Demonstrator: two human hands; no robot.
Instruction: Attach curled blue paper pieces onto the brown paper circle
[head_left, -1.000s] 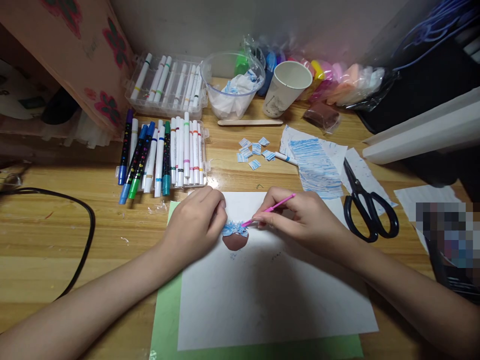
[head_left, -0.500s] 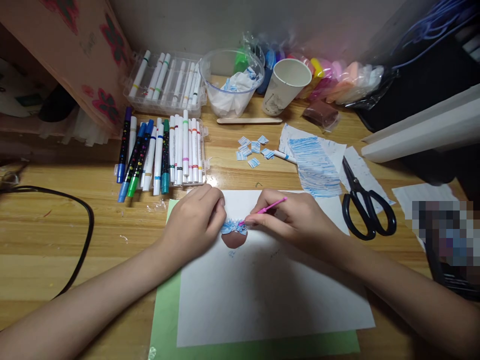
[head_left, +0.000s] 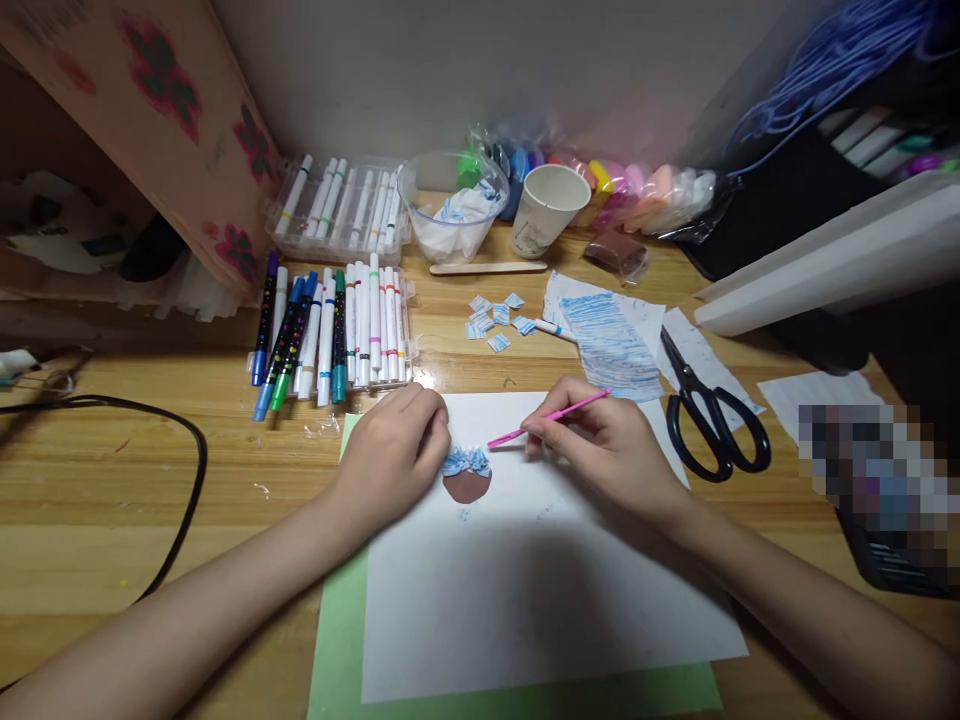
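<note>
A small brown clay lump (head_left: 466, 487) topped with a frill of blue-striped paper bits (head_left: 465, 461) lies on a white sheet (head_left: 540, 590) over a green mat (head_left: 337, 640). My left hand (head_left: 394, 450) rests curled beside the lump, fingertips pressed to its left edge. My right hand (head_left: 607, 445) pinches a thin pink stick (head_left: 551, 417), whose tip hovers just right of the paper frill, apart from it.
Marker pens (head_left: 337, 325) lie in an open case behind my left hand. Cut blue paper squares (head_left: 495, 318), a scribbled blue sheet (head_left: 611, 340) and black scissors (head_left: 709, 410) lie to the right. A plastic bowl (head_left: 454, 210), paper cup (head_left: 547, 210), clay packets (head_left: 637, 190) and a black cable (head_left: 150, 440) surround them.
The pink stick's tip has lifted off the paper frill and drawn back to the right. The camera has tilted up a little. My left hand has stayed put.
</note>
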